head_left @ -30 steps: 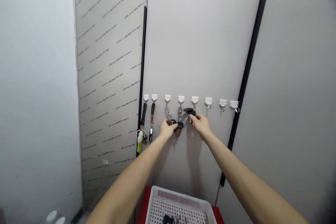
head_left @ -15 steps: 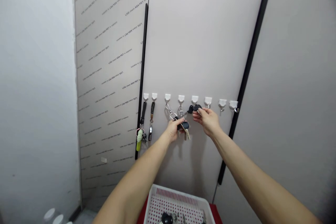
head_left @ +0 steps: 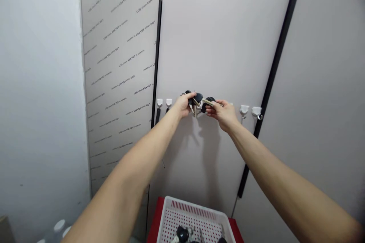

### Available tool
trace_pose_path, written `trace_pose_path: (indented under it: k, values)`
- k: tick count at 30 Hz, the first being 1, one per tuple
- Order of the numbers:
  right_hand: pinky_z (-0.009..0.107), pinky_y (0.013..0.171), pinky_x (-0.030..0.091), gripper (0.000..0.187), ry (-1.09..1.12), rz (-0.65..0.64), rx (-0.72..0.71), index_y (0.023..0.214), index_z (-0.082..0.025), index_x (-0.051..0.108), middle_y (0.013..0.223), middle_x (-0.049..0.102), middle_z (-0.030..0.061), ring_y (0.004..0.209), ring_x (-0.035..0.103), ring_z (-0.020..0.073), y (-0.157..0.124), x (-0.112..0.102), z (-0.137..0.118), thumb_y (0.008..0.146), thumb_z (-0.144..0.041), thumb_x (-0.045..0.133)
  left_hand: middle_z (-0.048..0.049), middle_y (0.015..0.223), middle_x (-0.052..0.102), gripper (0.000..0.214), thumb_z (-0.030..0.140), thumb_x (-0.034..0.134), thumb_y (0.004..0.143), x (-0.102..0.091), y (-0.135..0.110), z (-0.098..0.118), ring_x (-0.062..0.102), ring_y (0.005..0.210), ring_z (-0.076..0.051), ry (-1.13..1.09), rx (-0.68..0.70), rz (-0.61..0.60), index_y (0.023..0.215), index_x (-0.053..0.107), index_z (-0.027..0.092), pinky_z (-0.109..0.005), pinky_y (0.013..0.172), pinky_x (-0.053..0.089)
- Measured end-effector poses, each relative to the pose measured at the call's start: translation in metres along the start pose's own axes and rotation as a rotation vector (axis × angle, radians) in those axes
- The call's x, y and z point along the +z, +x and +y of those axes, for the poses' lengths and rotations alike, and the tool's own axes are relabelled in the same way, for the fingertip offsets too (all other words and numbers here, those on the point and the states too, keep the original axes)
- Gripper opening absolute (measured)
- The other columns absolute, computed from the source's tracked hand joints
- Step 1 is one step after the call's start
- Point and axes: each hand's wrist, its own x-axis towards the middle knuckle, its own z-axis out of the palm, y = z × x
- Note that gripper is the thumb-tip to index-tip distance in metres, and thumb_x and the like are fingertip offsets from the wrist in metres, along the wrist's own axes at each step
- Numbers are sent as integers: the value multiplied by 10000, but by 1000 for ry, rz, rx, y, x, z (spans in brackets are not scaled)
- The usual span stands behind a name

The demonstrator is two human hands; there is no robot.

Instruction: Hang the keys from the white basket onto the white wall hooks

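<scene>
My left hand is closed around a bunch of keys with black heads, raised against the pale cabinet door. Metal key blades hang below its fingers. Close beside it, my right hand pinches a second set of keys, also with black heads. The two bunches nearly meet; whether they touch I cannot tell. Both hands are level with a row of white hooks, and they cover the hooks in the middle of the row. A dark strap hangs from the leftmost hook, partly behind my left arm.
Below stands a white perforated basket on something red, with several keys inside. Long black strips run along the door edges. White-capped containers are at the lower left. A wall borders the left side.
Both hands have moved up to the hooks with their keys. The bunch in my left hand, earlier hanging below the hooks, is now lifted to their height. My left forearm now covers the hanging key holders.
</scene>
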Motion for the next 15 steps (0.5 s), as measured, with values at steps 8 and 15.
trace_pose_path:
  k: [8,15]
  values:
    - [173,402,436,45,-7,-66,94,668,-151,428,475,540,-27,397,496,54,-26,-14,23,645,-139,464,29,405,467,83,148,486,615,-1,19,5,431,348,-60,127,77,40,548,454,110,-175,380,331]
    - [183,450,430,101,-42,-106,167,685,-164,418,519,554,-22,429,498,54,-44,-33,29,622,-187,494,37,410,464,72,142,470,630,11,20,7,416,353,-48,71,99,60,567,465,107,-169,381,311]
